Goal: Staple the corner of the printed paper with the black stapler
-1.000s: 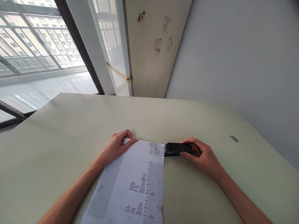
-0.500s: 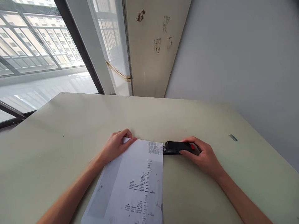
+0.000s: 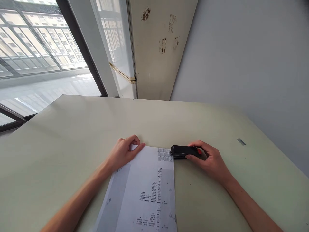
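Note:
Printed sheets of paper (image 3: 145, 180) lie on the table in front of me, running off the bottom of the view. My left hand (image 3: 126, 148) pinches their far left corner, thumb on top and fingers curled. My right hand (image 3: 205, 158) grips the rear of a black stapler (image 3: 183, 150) with a red part at its back end. The stapler lies sideways on the table, and its front end overlaps the paper's far right corner, beside a block of dense print. How many sheets there are I cannot tell.
The pale table (image 3: 84, 129) stretches around the paper. A small grey strip (image 3: 240, 141) lies on its right side. Beyond the far edge stand a cabinet-like panel (image 3: 154, 71) with brown marks, a grey wall (image 3: 229, 64) and, at left, a window (image 3: 36, 48).
My left hand has slid the paper to the right and slightly toward me, so its corner now sits under the stapler's front end. The right hand and stapler have barely moved.

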`<control>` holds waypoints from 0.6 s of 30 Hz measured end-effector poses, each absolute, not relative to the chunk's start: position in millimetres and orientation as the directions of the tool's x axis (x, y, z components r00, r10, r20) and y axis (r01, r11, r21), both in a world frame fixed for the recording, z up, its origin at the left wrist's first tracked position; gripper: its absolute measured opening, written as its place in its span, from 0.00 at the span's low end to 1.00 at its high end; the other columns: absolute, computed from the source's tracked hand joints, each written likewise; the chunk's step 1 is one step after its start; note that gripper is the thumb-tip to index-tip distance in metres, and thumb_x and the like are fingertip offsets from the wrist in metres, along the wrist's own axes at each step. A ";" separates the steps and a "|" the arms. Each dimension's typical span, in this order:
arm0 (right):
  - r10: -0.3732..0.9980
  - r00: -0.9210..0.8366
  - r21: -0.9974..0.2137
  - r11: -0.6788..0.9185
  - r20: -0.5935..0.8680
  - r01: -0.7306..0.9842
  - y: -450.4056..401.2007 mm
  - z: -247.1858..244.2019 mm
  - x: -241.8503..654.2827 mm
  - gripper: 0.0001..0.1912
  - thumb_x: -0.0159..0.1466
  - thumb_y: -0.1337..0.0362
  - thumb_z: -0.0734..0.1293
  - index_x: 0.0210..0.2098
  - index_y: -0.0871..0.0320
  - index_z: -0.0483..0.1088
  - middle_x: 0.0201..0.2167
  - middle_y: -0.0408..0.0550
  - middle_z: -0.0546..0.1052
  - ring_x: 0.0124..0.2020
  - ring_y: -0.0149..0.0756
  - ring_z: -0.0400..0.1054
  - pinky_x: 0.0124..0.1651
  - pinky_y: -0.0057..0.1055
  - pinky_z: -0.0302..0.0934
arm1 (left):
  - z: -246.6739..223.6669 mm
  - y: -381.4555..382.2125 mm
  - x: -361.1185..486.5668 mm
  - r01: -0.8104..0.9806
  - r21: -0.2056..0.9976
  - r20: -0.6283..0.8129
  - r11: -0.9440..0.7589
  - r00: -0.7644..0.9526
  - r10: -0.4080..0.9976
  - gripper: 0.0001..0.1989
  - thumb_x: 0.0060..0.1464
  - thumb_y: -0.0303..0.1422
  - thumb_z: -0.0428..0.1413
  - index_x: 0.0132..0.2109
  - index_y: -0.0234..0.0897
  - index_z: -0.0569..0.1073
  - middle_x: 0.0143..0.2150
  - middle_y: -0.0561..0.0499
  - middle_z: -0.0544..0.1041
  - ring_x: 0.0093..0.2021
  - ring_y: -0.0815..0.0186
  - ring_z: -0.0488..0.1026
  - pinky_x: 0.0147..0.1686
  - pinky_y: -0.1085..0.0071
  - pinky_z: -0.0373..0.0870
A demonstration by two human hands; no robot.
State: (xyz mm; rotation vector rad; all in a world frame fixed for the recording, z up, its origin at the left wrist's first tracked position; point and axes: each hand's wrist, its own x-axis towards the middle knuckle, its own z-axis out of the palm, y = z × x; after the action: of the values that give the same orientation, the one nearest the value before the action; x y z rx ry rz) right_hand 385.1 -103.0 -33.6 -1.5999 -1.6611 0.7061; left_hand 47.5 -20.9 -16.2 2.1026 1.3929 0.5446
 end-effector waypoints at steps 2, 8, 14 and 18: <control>0.993 0.020 -0.784 0.079 0.115 0.616 -102.6 -32.8 385.6 0.17 0.65 0.44 0.72 0.42 0.49 0.75 0.39 0.45 0.81 0.35 0.39 0.69 0.40 0.36 0.67 | -16.1 -21.2 48.4 0.689 0.656 0.031 -0.308 0.383 0.923 0.18 0.65 0.49 0.54 0.33 0.41 0.68 0.22 0.60 0.61 0.22 0.71 0.53 0.26 0.71 0.54; 0.991 0.035 -0.774 0.081 0.132 0.628 -101.4 -35.4 389.3 0.19 0.64 0.42 0.72 0.42 0.49 0.76 0.40 0.46 0.81 0.37 0.41 0.71 0.41 0.37 0.68 | -15.1 -22.7 50.8 0.675 0.672 0.029 -0.305 0.387 0.922 0.18 0.65 0.48 0.54 0.33 0.40 0.68 0.22 0.59 0.64 0.21 0.71 0.54 0.26 0.71 0.54; 0.994 0.050 -0.791 0.046 0.097 0.610 -100.3 -24.6 384.8 0.20 0.66 0.41 0.69 0.46 0.48 0.77 0.48 0.48 0.81 0.46 0.44 0.74 0.43 0.36 0.69 | -17.1 -20.5 51.3 0.667 0.676 0.037 -0.314 0.394 0.918 0.19 0.65 0.49 0.54 0.33 0.40 0.69 0.24 0.58 0.67 0.22 0.71 0.54 0.26 0.71 0.55; 0.998 0.024 -0.769 0.028 0.056 0.639 -92.3 -5.7 372.2 0.23 0.72 0.40 0.62 0.54 0.47 0.75 0.57 0.50 0.79 0.54 0.49 0.74 0.37 0.35 0.69 | -18.1 -17.9 49.4 0.673 0.669 0.029 -0.314 0.399 0.916 0.19 0.65 0.49 0.55 0.33 0.40 0.68 0.24 0.59 0.66 0.22 0.71 0.53 0.25 0.72 0.54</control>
State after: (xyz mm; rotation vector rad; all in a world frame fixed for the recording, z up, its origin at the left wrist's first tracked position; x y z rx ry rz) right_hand 372.2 -92.3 -5.7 -1.6778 -1.6822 0.7322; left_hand 49.4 -17.9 -18.1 2.0876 1.3513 0.5536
